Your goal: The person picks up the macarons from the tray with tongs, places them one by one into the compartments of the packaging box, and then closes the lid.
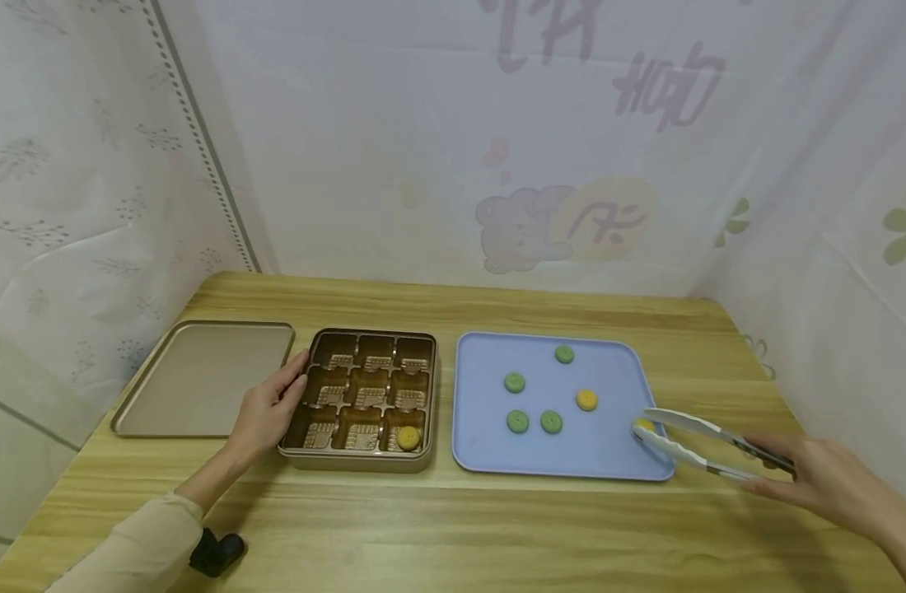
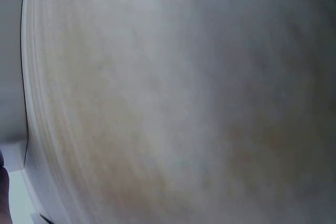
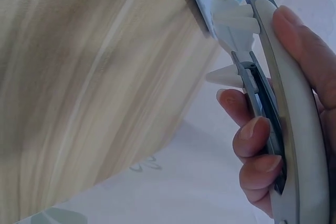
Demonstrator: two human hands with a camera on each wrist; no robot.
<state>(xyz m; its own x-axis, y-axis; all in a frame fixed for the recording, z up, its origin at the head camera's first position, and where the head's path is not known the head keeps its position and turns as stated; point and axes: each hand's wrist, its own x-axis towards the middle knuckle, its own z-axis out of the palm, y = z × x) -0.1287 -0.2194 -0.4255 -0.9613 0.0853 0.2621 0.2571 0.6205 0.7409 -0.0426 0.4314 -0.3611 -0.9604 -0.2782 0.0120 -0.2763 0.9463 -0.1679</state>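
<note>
In the head view my right hand (image 1: 831, 478) holds a pair of tongs (image 1: 690, 424). The tong tips stand on either side of a yellow round cookie (image 1: 645, 424) at the right edge of a blue tray (image 1: 483, 453); whether they squeeze it, I cannot tell. The right wrist view shows fingers (image 3: 252, 137) wrapped about the tong handle. Another yellow cookie (image 1: 586, 400) and several green cookies (image 1: 517, 422) lie on the tray. My left hand (image 1: 263, 416) rests against the left side of a gold box (image 1: 357, 463), whose brown divided insert has a yellow cookie (image 1: 408, 438) in its front right compartment.
A flat gold lid (image 1: 201, 379) lies left of the box. On the wooden table (image 1: 497, 527), a small black object (image 1: 216, 552) shows beside the left sleeve (image 1: 137, 543). Patterned white cloth (image 1: 379, 165) hangs behind and at both sides.
</note>
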